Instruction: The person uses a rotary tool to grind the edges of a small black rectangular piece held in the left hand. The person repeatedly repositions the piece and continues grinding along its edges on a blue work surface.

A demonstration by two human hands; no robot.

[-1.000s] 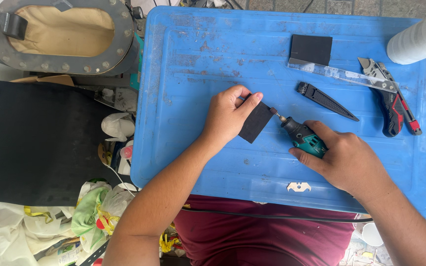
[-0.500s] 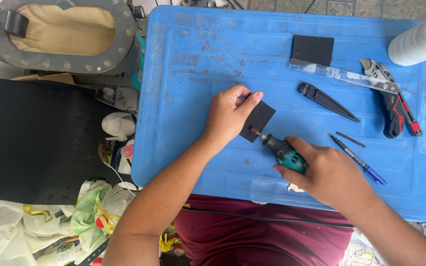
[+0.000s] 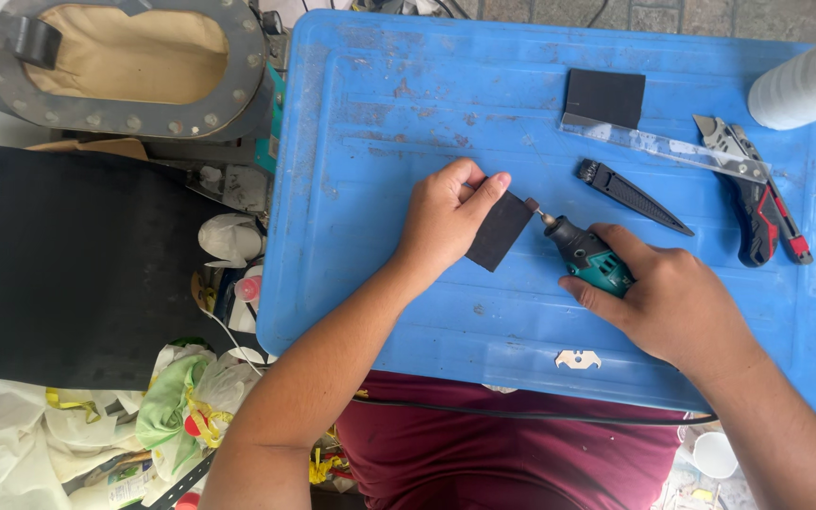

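My left hand (image 3: 446,217) pinches a small black square piece (image 3: 500,232) and presses it against the blue plastic lid (image 3: 380,123) that serves as a work surface. My right hand (image 3: 668,302) grips a green and black rotary tool (image 3: 587,255). Its small tip touches the upper right edge of the black piece. A black cable (image 3: 531,414) runs along the lid's near edge below my arms.
On the lid's far right lie another black square (image 3: 604,97), a clear ruler (image 3: 668,144), a black knife sheath (image 3: 633,195), a red and black utility knife (image 3: 757,198) and a white roll (image 3: 809,83). A spare blade (image 3: 578,359) lies near the front. Left: a black sheet (image 3: 68,264), clutter.
My right hand has shifted the rotary tool right and up, from the piece's lower edge to its upper right edge. It now covers the pen and thin rod seen earlier. My left hand stays put.
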